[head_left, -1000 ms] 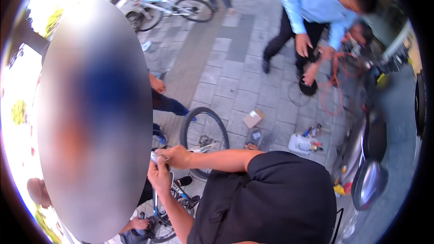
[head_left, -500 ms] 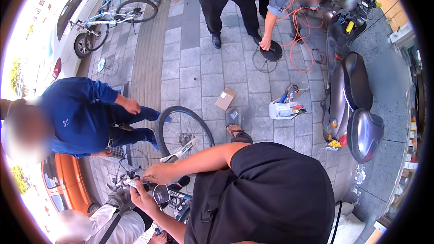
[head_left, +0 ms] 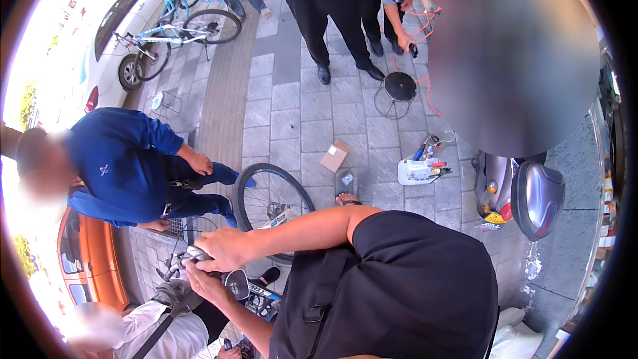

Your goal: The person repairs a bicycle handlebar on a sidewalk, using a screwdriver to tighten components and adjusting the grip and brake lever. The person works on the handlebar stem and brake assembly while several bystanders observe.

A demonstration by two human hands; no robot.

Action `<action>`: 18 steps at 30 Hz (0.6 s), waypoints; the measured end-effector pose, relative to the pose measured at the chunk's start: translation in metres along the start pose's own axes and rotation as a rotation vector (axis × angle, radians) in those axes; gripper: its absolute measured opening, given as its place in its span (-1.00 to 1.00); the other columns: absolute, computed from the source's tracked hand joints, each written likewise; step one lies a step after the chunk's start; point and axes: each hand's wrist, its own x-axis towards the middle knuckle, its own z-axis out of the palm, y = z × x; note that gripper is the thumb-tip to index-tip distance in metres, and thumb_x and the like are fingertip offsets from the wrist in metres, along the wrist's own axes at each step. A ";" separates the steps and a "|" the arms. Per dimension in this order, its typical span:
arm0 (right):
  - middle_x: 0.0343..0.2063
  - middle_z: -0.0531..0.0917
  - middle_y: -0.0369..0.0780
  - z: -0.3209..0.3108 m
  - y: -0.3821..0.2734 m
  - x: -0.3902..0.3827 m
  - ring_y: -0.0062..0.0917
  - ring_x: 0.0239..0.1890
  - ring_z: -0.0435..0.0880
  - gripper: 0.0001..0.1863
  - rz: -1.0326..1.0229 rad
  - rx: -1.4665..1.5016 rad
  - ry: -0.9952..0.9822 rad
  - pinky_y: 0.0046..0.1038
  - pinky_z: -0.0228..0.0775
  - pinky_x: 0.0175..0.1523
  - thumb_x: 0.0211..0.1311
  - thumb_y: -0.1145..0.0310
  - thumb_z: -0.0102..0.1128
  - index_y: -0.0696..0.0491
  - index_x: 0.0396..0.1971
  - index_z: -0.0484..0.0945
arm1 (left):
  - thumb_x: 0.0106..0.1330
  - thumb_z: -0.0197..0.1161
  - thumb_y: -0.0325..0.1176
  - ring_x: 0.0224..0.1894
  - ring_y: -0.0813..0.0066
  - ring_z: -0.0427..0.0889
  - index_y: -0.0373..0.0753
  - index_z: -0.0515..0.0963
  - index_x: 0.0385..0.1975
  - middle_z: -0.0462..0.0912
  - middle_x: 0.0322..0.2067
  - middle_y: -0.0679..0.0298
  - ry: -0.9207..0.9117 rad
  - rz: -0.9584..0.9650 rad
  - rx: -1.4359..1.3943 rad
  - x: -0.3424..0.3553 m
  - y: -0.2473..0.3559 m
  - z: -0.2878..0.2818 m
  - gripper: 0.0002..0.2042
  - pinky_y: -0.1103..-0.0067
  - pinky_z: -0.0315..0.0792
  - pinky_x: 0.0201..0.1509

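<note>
A bicycle with a black-tyred front wheel stands in front of me, its handlebar toward the left. My right hand is closed over the handlebar's near end, its fingertips pressed on a silver-grey part. Just below it, my left hand grips the same end from underneath, fingers bent. The two hands nearly touch, and they hide what exactly lies between them. Beside my left wrist is an oval, dark-rimmed grey piece. The blue and black frame shows beneath my forearms.
A person in dark blue stands left of the wheel; another in white is at lower left. A tool tray, small cardboard box and round black stool are on the paving. A scooter stands right.
My right hand has shifted left onto the handlebar's end, closer to my left hand. At the upper right, a person's hand has lifted off the stool and holds a small dark object.
</note>
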 end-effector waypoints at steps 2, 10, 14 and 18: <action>-0.27 0.74 0.20 -0.007 -0.016 -0.002 0.11 -0.18 0.78 -0.33 0.114 -0.042 -0.066 0.03 0.58 -0.06 0.42 -0.12 0.20 0.31 0.02 0.43 | 0.74 -0.01 -0.09 -0.19 0.58 0.60 -0.35 0.60 0.11 0.64 -0.19 0.30 -0.031 0.058 -0.072 -0.005 0.002 0.011 -0.58 0.57 0.51 -0.14; -0.26 0.74 0.20 0.025 -0.008 -0.006 0.17 -0.19 0.76 -0.34 0.061 -0.177 -0.047 0.05 0.58 -0.09 0.42 -0.08 0.21 0.22 0.13 0.31 | 0.70 0.06 -0.20 -0.11 0.24 0.69 -0.35 0.67 -0.02 0.73 -0.15 0.08 -0.036 0.439 0.422 0.008 -0.031 -0.005 -0.66 0.42 0.52 0.04; -0.28 0.76 0.08 0.023 -0.010 -0.015 0.02 -0.25 0.79 -0.40 0.247 -0.160 0.057 -0.05 0.61 -0.12 0.44 -0.03 0.23 0.24 0.10 0.38 | 0.62 0.18 -0.25 -0.06 0.07 0.75 -0.21 0.72 -0.04 0.77 -0.11 0.10 -0.032 0.468 0.489 0.005 -0.019 0.010 -0.78 0.36 0.58 0.07; -0.43 0.71 0.02 0.038 0.003 -0.026 -0.10 -0.40 0.76 -0.49 0.211 0.184 0.194 -0.12 0.56 -0.24 0.46 0.05 0.31 0.22 -0.03 0.40 | 0.59 0.23 -0.22 -0.15 0.12 0.78 -0.14 0.73 -0.12 0.78 -0.17 0.23 0.107 0.477 0.418 -0.002 -0.010 0.011 -0.81 0.38 0.62 -0.08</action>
